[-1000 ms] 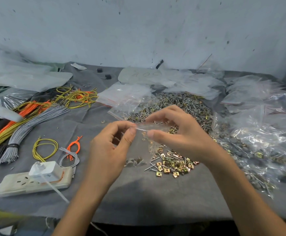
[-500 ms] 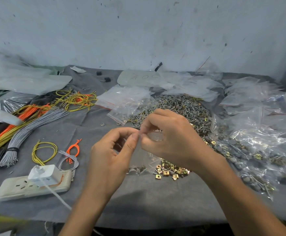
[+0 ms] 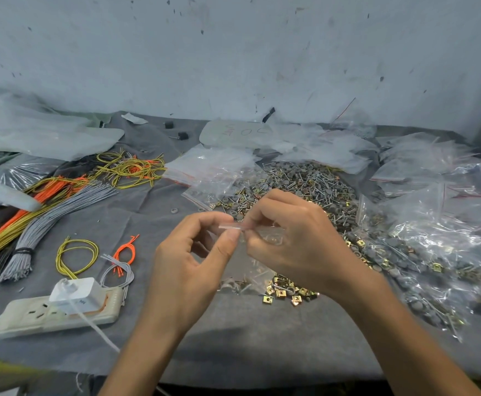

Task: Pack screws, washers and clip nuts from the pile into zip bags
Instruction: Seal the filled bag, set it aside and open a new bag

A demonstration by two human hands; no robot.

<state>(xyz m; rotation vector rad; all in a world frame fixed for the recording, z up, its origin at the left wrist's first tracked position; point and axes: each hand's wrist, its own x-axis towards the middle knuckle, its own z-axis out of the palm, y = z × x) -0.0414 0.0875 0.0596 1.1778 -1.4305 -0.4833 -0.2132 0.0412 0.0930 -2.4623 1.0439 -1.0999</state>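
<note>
Clear plastic in both hands here: a small zip bag (image 3: pixel 250 261) is held up off the tabletop (image 3: pixel 262 338), just in front of the pile (image 3: pixel 308 181) of screws and washers. The left hand (image 3: pixel 188 270) pinches the bag's top strip between thumb and forefinger, its other fingers loosely curled. The right hand (image 3: pixel 293 241) pinches the same strip right beside it. I'd say the seal is being pressed shut.

Now the danger. If the strip doesn't mate along its whole run, a gap is left, and pieces can leak out once this bag joins the filled bags (image 3: pixel 439 252) on the right. The film looks slick, too. One weak pinch and it drops onto the loose gold clip nuts (image 3: pixel 286 292), and the count gets muddled.

As for position, the bag hangs straight down below the two pinches, between the wrists. A little hardware shows through at its bottom, low over the tabletop and just left of the clip nuts. Has the zip caught under the right hand? Can't tell, because the fingers cover it.
</note>
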